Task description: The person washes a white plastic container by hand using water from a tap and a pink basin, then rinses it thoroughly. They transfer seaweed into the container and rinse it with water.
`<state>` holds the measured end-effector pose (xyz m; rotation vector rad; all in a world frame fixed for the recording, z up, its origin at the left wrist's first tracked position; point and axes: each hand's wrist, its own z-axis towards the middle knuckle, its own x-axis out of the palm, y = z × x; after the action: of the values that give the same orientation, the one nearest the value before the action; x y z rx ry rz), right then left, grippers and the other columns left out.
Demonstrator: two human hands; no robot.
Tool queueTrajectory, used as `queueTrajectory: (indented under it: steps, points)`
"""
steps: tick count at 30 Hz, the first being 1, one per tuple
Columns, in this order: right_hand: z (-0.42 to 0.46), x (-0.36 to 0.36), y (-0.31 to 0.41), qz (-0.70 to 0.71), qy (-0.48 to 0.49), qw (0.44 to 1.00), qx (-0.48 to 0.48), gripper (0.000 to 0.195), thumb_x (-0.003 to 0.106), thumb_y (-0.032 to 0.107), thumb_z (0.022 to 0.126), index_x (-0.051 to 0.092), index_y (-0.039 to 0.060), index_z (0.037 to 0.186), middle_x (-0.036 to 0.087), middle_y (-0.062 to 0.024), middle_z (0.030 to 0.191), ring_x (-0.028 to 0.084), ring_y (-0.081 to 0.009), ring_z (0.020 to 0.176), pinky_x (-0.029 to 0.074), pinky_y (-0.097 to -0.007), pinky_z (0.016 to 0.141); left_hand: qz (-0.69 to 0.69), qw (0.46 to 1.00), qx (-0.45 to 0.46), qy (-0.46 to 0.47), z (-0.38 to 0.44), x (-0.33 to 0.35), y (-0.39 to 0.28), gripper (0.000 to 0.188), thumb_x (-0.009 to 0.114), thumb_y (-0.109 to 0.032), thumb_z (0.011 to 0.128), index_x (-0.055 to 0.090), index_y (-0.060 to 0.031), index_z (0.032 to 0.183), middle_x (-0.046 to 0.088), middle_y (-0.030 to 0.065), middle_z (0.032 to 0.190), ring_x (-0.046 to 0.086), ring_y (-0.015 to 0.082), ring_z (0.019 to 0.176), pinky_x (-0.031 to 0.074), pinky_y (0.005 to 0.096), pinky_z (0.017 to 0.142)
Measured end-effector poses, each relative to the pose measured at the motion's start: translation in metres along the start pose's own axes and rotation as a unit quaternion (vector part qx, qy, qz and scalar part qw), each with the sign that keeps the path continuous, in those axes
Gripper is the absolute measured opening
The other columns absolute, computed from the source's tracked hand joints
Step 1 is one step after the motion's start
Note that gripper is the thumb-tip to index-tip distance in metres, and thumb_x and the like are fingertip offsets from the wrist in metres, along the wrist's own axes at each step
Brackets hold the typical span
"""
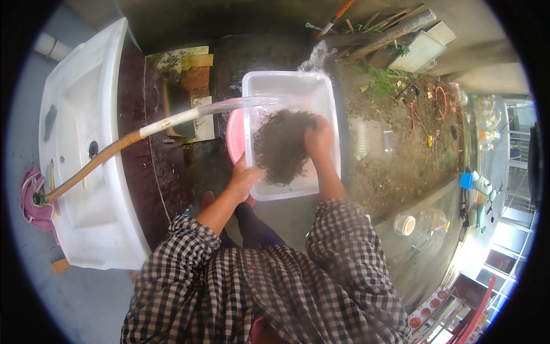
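A white plastic tub is held before me, tilted, over a pink basin. A clump of dark stringy plant-like material lies in it; I cannot tell its exact kind. My left hand grips the tub's near left rim, thumb inward. On the clump's right side is my right hand, fingers curled into the strands and partly hidden. Water streams from a hose with a pale end piece into the tub. More water splashes at the far rim.
To the left stands a white ceramic washbasin with a purple cloth at the hose's tap. Bricks lie beyond. On the right are a soil bed, stacked boards, a small white tub and a blue cup.
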<state>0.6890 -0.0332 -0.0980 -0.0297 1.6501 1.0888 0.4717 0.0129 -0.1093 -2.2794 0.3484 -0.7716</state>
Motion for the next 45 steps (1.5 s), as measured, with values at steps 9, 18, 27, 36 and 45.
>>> queueTrajectory:
  steps: [9,18,27,36,45]
  points:
    - [0.008,0.001,0.004,-0.197,0.167,0.964,-0.056,0.028,0.061,0.020,0.079,0.068,0.0189,0.105,0.066,-0.0126,0.105,0.061,-0.0334,0.100,0.051,-0.0440,0.085,-0.013,1.000,-0.005,0.001,0.004,0.005,-0.001,0.059,0.047,0.010,0.072,0.051,-0.0018,0.129,0.060,0.0040,0.102,0.058,0.0132,0.085,0.048,0.0261,0.072]
    - [0.009,-0.003,0.008,-0.254,0.049,0.960,-0.112,0.052,0.073,0.026,0.072,0.062,0.0121,0.120,0.054,-0.0150,0.125,0.050,-0.0342,0.116,0.046,-0.0447,0.092,-0.005,1.000,-0.017,-0.002,-0.005,0.008,-0.007,0.059,0.047,0.010,0.071,0.053,-0.0027,0.128,0.060,0.0016,0.099,0.056,0.0112,0.082,0.047,0.0248,0.069]
    - [0.000,0.019,0.011,-0.152,0.105,0.955,-0.230,0.063,0.077,0.024,0.069,0.055,0.0136,0.127,0.048,-0.0162,0.134,0.051,-0.0374,0.114,0.044,-0.0478,0.094,0.013,1.000,0.006,-0.003,-0.008,0.004,-0.001,0.059,0.048,0.010,0.071,0.052,-0.0031,0.129,0.058,0.0010,0.098,0.055,0.0102,0.081,0.046,0.0242,0.069]
    - [-0.027,-0.037,0.022,-0.330,0.449,0.824,-0.107,0.034,0.070,0.023,0.077,0.066,0.0156,0.110,0.060,-0.0099,0.123,0.056,-0.0277,0.116,0.050,-0.0414,0.089,0.027,0.999,0.001,-0.017,-0.002,-0.009,-0.003,0.062,0.049,0.009,0.071,0.051,-0.0026,0.132,0.057,-0.0012,0.096,0.051,0.0077,0.079,0.043,0.0223,0.067]
    - [-0.044,-0.029,0.017,-0.330,0.383,0.824,-0.258,0.056,0.070,0.025,0.076,0.053,0.0248,0.130,0.048,-0.0098,0.135,0.043,-0.0350,0.127,0.045,-0.0459,0.098,0.027,0.999,0.006,-0.024,-0.005,-0.009,-0.001,0.060,0.050,0.009,0.073,0.052,-0.0019,0.132,0.058,-0.0009,0.099,0.051,0.0074,0.079,0.043,0.0224,0.068]
